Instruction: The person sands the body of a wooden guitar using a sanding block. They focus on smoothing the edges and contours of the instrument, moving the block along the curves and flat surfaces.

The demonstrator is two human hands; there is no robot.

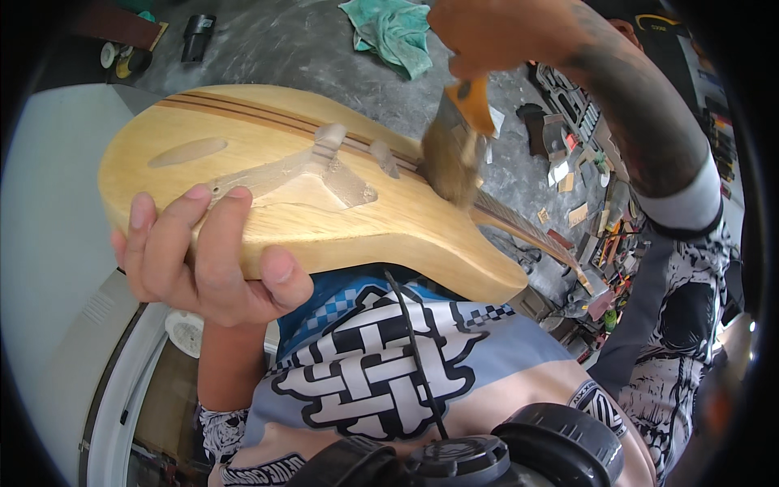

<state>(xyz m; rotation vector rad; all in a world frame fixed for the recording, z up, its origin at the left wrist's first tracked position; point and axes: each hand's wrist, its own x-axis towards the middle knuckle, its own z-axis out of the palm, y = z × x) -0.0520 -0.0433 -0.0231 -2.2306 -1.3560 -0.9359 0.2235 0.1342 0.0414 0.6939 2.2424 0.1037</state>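
A pale wooden electric guitar body (276,223) with dark centre stripes lies tilted in front of my chest, its neck (531,235) running off to the right. My left hand (215,252) grips the body's near left edge, fingers over the routed face and thumb along the side. From the upper right my right hand (503,40) reaches in, closed around the handle of a wide paintbrush (450,158). The bristles are smeared by motion and lie over the stripes close to where neck and body join. Wood dust clings inside the carved cavities (341,183).
Beyond the guitar is a dusty grey surface with a green cloth (393,36) and a black cylinder (197,38). Tools, wood scraps (578,215) and sanding pieces crowd the right side. A black respirator (462,458) juts in at the bottom, and a dark cord hangs over my shirt.
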